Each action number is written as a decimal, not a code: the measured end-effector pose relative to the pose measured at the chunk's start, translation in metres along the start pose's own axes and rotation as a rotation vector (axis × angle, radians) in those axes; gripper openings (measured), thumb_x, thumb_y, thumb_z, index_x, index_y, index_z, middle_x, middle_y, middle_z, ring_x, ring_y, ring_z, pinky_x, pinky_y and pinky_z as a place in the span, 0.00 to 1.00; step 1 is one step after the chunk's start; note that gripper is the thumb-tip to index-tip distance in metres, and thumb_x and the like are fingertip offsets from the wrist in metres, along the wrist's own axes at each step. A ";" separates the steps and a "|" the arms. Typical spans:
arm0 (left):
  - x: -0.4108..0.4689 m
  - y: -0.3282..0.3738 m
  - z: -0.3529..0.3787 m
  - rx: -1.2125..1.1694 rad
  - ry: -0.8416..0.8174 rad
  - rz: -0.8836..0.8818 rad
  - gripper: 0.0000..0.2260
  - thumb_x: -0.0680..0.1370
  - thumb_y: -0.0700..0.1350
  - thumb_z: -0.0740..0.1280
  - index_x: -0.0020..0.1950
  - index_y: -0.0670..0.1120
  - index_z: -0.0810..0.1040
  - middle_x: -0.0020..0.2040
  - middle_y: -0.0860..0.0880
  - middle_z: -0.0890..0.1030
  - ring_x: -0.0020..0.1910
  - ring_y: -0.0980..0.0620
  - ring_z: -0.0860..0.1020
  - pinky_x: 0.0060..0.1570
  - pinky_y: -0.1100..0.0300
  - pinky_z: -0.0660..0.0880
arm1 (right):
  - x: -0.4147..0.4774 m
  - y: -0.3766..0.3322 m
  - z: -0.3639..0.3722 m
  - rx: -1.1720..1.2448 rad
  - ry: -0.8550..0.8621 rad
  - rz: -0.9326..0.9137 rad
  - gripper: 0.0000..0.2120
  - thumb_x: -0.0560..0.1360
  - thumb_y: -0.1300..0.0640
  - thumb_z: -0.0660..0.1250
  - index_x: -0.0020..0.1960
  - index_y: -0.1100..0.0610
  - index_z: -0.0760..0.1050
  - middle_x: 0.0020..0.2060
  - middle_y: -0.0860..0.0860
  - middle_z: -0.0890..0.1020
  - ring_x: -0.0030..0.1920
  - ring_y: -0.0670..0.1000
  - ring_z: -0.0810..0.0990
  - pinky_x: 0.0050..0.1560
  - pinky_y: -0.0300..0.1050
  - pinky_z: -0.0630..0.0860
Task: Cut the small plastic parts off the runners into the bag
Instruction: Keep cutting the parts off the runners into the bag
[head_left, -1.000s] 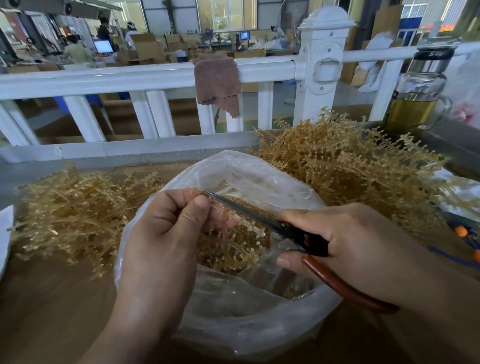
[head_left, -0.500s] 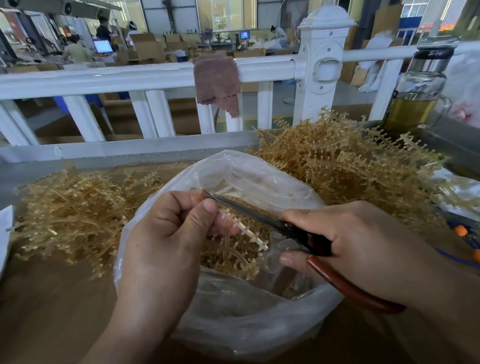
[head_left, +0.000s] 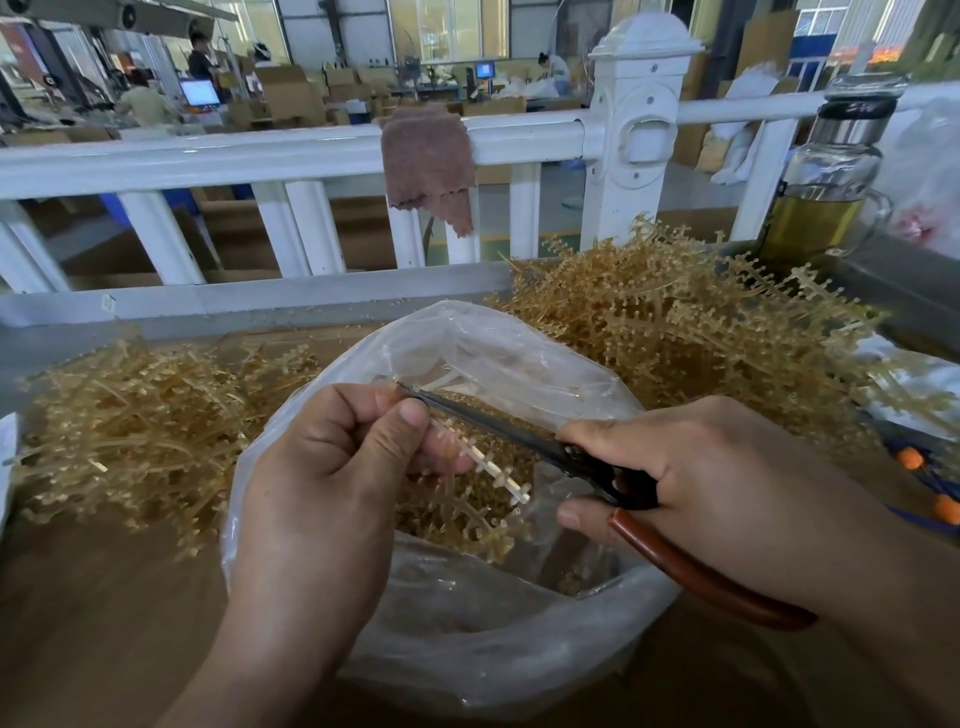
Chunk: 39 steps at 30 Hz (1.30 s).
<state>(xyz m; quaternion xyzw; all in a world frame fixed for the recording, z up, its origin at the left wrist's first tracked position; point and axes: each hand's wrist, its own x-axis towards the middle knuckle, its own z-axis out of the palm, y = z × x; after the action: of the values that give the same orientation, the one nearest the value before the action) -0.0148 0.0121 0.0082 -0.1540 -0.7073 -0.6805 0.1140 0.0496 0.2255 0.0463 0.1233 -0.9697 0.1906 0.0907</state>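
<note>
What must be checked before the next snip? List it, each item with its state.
1. Left hand pinches the runner firmly: ok.
2. Runner held over the open mouth of the bag, so cut parts should drop in: ok.
3. Right hand grips the handles of the scissors: ok.
4. Small parts showing along the runner to cut: ok.
5. Left fingertips clear of the blade tip: cannot tell, the tip lies right beside them.
6. Blades open for the next cut: cannot tell.
</note>
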 end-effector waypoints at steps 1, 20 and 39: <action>0.000 0.000 0.000 0.005 -0.007 0.000 0.08 0.82 0.43 0.67 0.44 0.45 0.81 0.37 0.48 0.87 0.35 0.56 0.84 0.38 0.70 0.77 | 0.000 0.000 0.000 0.002 -0.006 0.004 0.27 0.70 0.31 0.59 0.64 0.42 0.77 0.36 0.40 0.83 0.36 0.40 0.81 0.36 0.42 0.79; 0.004 0.000 0.000 -0.194 0.024 -0.083 0.09 0.78 0.49 0.67 0.40 0.52 0.83 0.38 0.45 0.86 0.38 0.49 0.87 0.35 0.61 0.82 | 0.003 0.003 0.009 0.045 -0.003 0.019 0.28 0.69 0.28 0.59 0.61 0.42 0.77 0.36 0.39 0.82 0.38 0.39 0.81 0.35 0.38 0.77; 0.004 0.001 0.000 -0.171 0.028 -0.058 0.05 0.72 0.50 0.70 0.40 0.52 0.83 0.36 0.44 0.85 0.33 0.50 0.85 0.33 0.65 0.80 | 0.003 0.001 0.010 -0.043 0.041 -0.014 0.26 0.71 0.29 0.55 0.57 0.44 0.78 0.32 0.40 0.79 0.33 0.41 0.78 0.31 0.37 0.72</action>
<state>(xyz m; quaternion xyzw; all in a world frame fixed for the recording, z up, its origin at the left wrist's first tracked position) -0.0182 0.0122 0.0105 -0.1330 -0.6490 -0.7436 0.0904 0.0448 0.2217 0.0378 0.1244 -0.9706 0.1714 0.1146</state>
